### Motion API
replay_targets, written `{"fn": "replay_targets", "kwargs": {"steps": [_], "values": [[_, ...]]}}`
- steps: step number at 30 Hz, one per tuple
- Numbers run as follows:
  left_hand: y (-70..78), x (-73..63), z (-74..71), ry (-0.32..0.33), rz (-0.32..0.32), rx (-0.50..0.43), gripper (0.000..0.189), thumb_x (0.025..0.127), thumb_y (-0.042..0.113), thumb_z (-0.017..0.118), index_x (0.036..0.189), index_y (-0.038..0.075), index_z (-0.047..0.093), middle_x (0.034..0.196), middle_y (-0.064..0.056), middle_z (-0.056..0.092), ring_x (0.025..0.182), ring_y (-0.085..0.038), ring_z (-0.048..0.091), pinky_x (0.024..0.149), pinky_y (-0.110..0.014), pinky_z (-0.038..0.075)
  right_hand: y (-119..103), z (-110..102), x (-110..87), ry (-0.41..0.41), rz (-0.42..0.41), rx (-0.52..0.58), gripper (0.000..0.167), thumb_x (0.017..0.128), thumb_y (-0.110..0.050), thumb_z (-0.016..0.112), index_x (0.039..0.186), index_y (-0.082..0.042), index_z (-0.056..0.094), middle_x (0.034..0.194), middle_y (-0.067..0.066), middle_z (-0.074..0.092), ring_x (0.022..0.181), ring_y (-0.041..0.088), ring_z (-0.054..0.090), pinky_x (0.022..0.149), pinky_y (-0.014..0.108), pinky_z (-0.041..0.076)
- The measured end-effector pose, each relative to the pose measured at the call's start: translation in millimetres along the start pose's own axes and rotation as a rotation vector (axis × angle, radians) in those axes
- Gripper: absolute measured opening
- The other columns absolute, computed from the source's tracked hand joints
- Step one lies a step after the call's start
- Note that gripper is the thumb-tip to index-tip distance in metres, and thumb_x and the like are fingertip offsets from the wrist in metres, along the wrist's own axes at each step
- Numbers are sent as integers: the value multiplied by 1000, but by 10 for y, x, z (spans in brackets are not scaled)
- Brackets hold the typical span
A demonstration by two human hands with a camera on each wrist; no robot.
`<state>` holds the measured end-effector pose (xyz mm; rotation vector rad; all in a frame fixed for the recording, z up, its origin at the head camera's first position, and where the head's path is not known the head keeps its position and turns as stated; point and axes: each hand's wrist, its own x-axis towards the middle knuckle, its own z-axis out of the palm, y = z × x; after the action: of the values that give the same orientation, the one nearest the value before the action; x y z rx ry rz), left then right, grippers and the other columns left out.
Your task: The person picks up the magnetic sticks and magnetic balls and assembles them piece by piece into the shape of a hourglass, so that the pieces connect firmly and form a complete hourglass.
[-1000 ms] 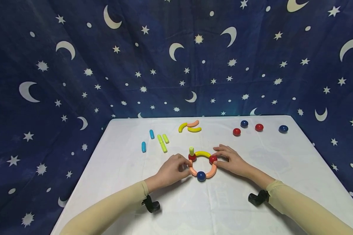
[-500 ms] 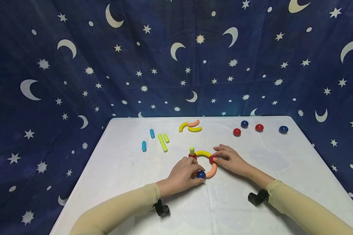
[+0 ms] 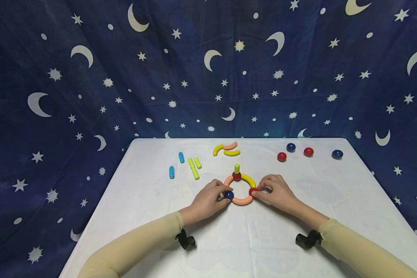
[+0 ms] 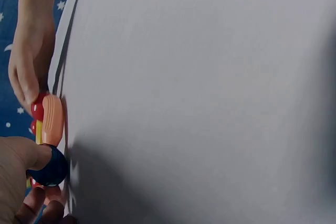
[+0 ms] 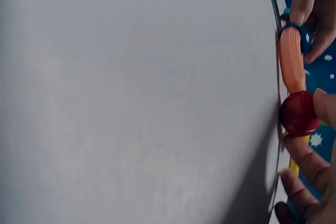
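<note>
A ring of curved rods and balls lies on the white table. Its far side has a red ball point(image 3: 236, 176) with a short light-green rod point(image 3: 237, 168) standing upright on it. My left hand point(image 3: 209, 200) pinches the ring's blue ball point(image 3: 229, 195) between thumb and fingers. On the other side my right hand point(image 3: 277, 194) pinches a red ball point(image 5: 300, 114). A curved orange rod point(image 3: 242, 201) joins these two balls at the near side. A curved yellow rod point(image 3: 248, 180) forms the far right arc, and another orange rod point(image 3: 228, 180) the far left.
Loose blue rods point(image 3: 172, 172) and light-green rods point(image 3: 194, 172) lie to the left. Curved yellow rods point(image 3: 232, 153) and a curved orange rod point(image 3: 230, 146) are at the back. Red balls point(image 3: 282, 156) and blue balls point(image 3: 337, 154) sit at the back right. A starry cloth point(image 3: 208, 77) hangs behind the table.
My left hand has moved from the ring's left orange rod to the blue ball. The ring has turned clockwise, bringing the upright green rod to the far side. My right hand keeps its red ball.
</note>
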<state>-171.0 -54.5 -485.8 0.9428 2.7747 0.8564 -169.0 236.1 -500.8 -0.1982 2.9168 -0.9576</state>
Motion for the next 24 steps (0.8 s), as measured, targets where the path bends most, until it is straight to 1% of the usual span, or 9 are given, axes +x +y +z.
{"fn": "replay_targets", "kwargs": {"steps": [2, 7, 11, 15, 18, 21, 22, 24], "values": [[-31, 20, -12, 2, -18, -18, 38, 98, 25, 71, 135, 21, 67, 117, 0, 58, 94, -12, 56, 79, -25, 48, -23, 10, -30, 17, 4, -18, 38, 82, -62, 78, 82, -25, 71, 112, 4, 61, 122, 32, 44, 103, 59, 38], [-79, 84, -41, 0, -57, -36, 40, 99, 31, 70, 138, 20, 65, 117, 0, 62, 96, -13, 58, 80, -26, 49, -129, 29, -125, 60, 4, -52, 34, 79, -58, 83, 74, -25, 72, 98, -1, 63, 108, 30, 50, 94, 53, 39], [-105, 146, -66, 2, -85, -49, 39, 100, 31, 69, 137, 19, 65, 119, 0, 64, 98, -12, 59, 82, -28, 50, -220, 62, -201, 64, -1, -74, 31, 79, -54, 84, 71, -27, 72, 88, -6, 62, 99, 26, 51, 91, 49, 37], [-145, 216, -90, -1, -88, -82, 35, 101, 27, 67, 135, 18, 66, 120, -1, 64, 99, -14, 60, 84, -30, 51, -267, 95, -256, 21, -27, -65, 24, 80, -50, 85, 73, -30, 73, 82, -13, 60, 98, 21, 50, 90, 46, 37], [-183, 265, -104, -10, -85, -109, 33, 102, 25, 66, 134, 18, 66, 118, -1, 64, 97, -14, 59, 83, -30, 50, -273, 73, -273, -56, -68, -32, 16, 84, -43, 83, 79, -30, 75, 83, -16, 62, 97, 18, 51, 87, 44, 38], [-213, 307, -118, -28, -91, -133, 34, 102, 24, 65, 136, 18, 65, 118, -1, 63, 97, -14, 57, 84, -31, 49, -243, 4, -246, -114, -63, 7, 11, 90, -37, 79, 84, -28, 75, 85, -15, 64, 93, 16, 52, 84, 41, 43], [-222, 322, -120, -34, -94, -141, 35, 102, 24, 65, 137, 18, 64, 119, -1, 63, 98, -14, 57, 85, -31, 49, -221, -25, -222, -115, -53, 19, 10, 92, -36, 77, 87, -27, 76, 86, -13, 65, 92, 16, 53, 84, 41, 45], [-234, 354, -122, -45, -103, -161, 37, 103, 25, 65, 139, 16, 62, 123, -2, 63, 101, -14, 58, 88, -32, 50, -156, -76, -155, -79, -21, 48, 11, 95, -33, 74, 92, -23, 76, 91, -9, 66, 91, 18, 55, 83, 40, 48]]}}
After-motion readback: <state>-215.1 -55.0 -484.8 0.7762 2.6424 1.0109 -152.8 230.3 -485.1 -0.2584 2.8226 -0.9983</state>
